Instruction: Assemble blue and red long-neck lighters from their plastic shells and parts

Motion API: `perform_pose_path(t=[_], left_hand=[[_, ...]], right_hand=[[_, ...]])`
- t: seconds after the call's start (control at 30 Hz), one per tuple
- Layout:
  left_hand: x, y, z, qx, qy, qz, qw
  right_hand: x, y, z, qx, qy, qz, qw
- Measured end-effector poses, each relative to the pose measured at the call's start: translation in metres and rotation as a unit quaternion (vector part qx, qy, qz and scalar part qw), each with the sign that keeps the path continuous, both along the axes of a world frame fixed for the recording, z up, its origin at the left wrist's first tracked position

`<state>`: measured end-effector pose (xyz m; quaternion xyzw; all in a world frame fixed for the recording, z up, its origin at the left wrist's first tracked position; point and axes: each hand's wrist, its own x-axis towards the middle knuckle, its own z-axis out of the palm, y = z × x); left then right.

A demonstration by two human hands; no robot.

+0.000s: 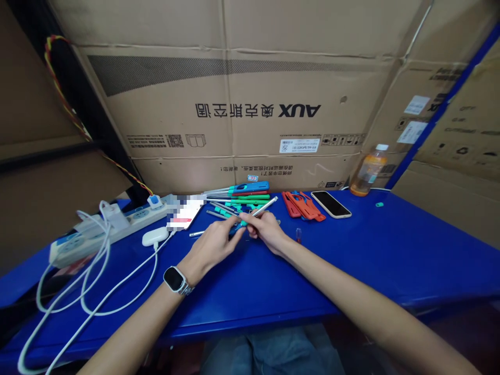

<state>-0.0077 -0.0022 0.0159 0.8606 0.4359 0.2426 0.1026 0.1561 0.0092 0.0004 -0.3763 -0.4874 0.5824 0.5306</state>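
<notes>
The left grip (219, 238) and right grip (269, 229) mask most of a small teal part (244, 223) at mid-frame, and the right covers the lower end of a metal tube (267, 205). Pixelation blots out much of a flat white object (192, 219), center left. White cables (95, 312) exit bottom left; fine print on the cardboard (250, 78) behind the worktop (258, 291) is illegible.

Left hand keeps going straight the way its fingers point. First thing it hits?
Most likely the right hand, whose fingers sit just ahead, up and to the right of the left hand. Depth is unclear from this single view, so I can't tell if they already touch.
</notes>
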Motion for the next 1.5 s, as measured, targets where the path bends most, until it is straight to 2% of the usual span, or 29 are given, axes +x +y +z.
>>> perform_pose_path(t=[0.2, 0.4, 0.83, 1.03, 1.2, 1.5], left_hand=[[0.0, 0.001, -0.004, -0.046, -0.061, 0.014, 0.997], [0.001, -0.003, 0.0, -0.034, -0.068, 0.011, 0.997], [0.003, -0.003, 0.003, -0.045, -0.108, -0.028, 0.993], [0.004, -0.003, 0.004, -0.061, -0.108, -0.047, 0.991], [0.002, -0.004, 0.005, -0.072, -0.114, -0.045, 0.99], [0.003, -0.001, 0.002, -0.064, -0.114, -0.042, 0.99]], right_hand=[[-0.008, -0.002, -0.004, 0.074, -0.031, -0.037, 0.996], [-0.007, -0.007, 0.001, 0.124, -0.066, -0.008, 0.99], [-0.002, -0.012, 0.006, 0.121, -0.086, 0.002, 0.989], [0.01, -0.018, 0.008, 0.143, -0.062, -0.038, 0.987], [0.007, -0.018, 0.008, 0.127, -0.066, -0.012, 0.99], [0.001, -0.015, 0.006, 0.146, -0.057, 0.027, 0.987]])
